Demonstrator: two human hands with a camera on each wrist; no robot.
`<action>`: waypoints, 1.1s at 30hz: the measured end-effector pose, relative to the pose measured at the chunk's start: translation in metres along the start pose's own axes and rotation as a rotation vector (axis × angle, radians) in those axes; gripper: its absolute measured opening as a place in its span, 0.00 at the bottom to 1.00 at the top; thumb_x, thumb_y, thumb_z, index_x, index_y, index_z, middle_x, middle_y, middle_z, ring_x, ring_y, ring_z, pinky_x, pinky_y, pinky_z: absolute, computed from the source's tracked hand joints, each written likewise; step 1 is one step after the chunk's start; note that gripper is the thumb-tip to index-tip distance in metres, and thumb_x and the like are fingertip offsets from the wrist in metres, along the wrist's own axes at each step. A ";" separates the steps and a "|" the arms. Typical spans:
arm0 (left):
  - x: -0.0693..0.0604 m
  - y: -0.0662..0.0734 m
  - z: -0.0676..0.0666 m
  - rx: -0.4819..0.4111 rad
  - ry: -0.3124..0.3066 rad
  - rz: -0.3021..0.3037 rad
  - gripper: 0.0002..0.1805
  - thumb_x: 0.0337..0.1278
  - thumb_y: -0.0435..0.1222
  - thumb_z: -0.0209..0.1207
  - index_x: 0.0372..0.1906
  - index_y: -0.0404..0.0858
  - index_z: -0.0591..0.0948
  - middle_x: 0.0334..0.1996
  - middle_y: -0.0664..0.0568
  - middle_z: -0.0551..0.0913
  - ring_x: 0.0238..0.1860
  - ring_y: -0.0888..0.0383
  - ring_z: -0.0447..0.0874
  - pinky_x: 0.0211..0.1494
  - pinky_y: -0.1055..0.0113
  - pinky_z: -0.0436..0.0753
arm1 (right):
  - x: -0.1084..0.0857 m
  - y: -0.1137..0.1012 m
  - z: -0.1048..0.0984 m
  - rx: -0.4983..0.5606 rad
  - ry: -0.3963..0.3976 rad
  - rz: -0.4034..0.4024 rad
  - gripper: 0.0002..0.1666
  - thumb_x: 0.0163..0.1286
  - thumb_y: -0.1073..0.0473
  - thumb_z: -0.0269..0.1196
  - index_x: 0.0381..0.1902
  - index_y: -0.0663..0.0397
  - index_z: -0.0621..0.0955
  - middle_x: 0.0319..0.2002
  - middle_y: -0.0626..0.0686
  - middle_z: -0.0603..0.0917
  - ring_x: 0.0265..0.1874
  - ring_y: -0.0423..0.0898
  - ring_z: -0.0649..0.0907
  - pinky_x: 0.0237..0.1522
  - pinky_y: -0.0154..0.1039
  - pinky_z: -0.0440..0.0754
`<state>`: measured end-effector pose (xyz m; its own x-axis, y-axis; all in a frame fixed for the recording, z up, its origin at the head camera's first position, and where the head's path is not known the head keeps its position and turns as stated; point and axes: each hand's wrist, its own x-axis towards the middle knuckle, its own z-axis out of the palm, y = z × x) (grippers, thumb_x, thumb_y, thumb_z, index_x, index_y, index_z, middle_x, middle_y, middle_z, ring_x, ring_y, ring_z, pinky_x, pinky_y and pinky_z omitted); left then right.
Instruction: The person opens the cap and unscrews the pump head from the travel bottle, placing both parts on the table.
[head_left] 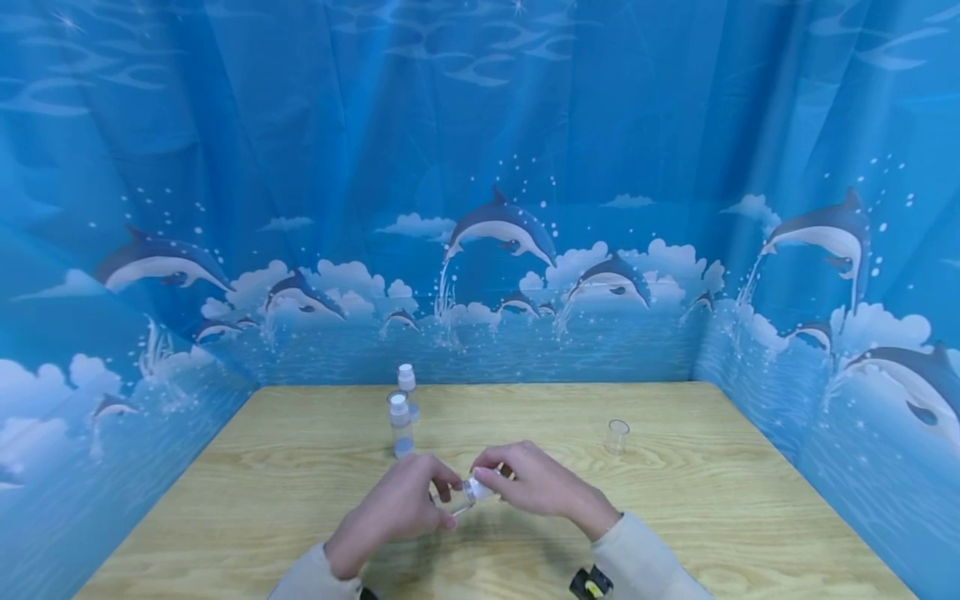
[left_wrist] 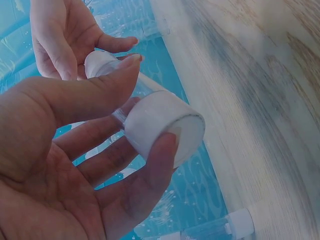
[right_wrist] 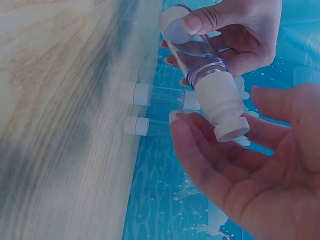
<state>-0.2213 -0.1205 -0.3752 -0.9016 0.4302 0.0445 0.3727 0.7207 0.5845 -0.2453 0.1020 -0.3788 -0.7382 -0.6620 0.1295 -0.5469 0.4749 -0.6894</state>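
white and clear, the bottle [right_wrist: 194,52] is tipped above the table [head_left: 225,517], with our left hand [head_left: 405,500] gripping its body and base. our right hand [head_left: 534,481] is cupped round the white pump top [right_wrist: 220,100]; we can't quite tell if it pinches. we think we're working on that top, so the next move calls for a steady left grip. farther off, two bottles [head_left: 401,429] stand left and a clear cup [head_left: 617,437] right, with wide room between. past the back edge hangs blue cloth [head_left: 480,125].

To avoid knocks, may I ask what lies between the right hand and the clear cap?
The head view shows only bare wood-grain tabletop between right hand and clear cap.
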 end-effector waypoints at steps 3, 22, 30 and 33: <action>0.000 0.000 0.000 -0.002 -0.001 -0.001 0.20 0.38 0.30 0.79 0.43 0.39 0.90 0.31 0.54 0.89 0.31 0.61 0.83 0.34 0.64 0.83 | 0.000 0.000 0.000 0.027 0.008 0.016 0.18 0.81 0.52 0.54 0.51 0.57 0.85 0.44 0.53 0.90 0.36 0.43 0.88 0.35 0.31 0.85; -0.001 0.001 0.000 0.016 0.004 0.011 0.20 0.37 0.31 0.80 0.43 0.40 0.90 0.30 0.55 0.89 0.32 0.61 0.84 0.34 0.66 0.84 | 0.000 -0.002 0.000 0.065 -0.020 0.028 0.13 0.79 0.56 0.59 0.50 0.55 0.86 0.42 0.52 0.90 0.32 0.49 0.89 0.32 0.31 0.86; -0.001 0.001 -0.001 0.024 0.008 0.020 0.21 0.36 0.31 0.80 0.43 0.41 0.90 0.31 0.55 0.89 0.33 0.60 0.84 0.36 0.65 0.84 | -0.001 -0.001 0.000 0.071 -0.019 0.039 0.11 0.77 0.57 0.61 0.50 0.53 0.86 0.41 0.49 0.89 0.35 0.49 0.89 0.34 0.31 0.86; -0.001 0.001 -0.001 0.024 0.008 0.018 0.21 0.36 0.31 0.80 0.43 0.41 0.90 0.31 0.55 0.89 0.34 0.60 0.84 0.37 0.64 0.84 | -0.001 -0.002 0.000 0.063 -0.021 0.032 0.11 0.76 0.58 0.63 0.50 0.53 0.86 0.42 0.50 0.90 0.37 0.49 0.89 0.36 0.30 0.86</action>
<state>-0.2202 -0.1207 -0.3743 -0.8963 0.4392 0.0616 0.3945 0.7258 0.5635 -0.2438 0.1015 -0.3773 -0.7461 -0.6594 0.0926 -0.4968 0.4586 -0.7368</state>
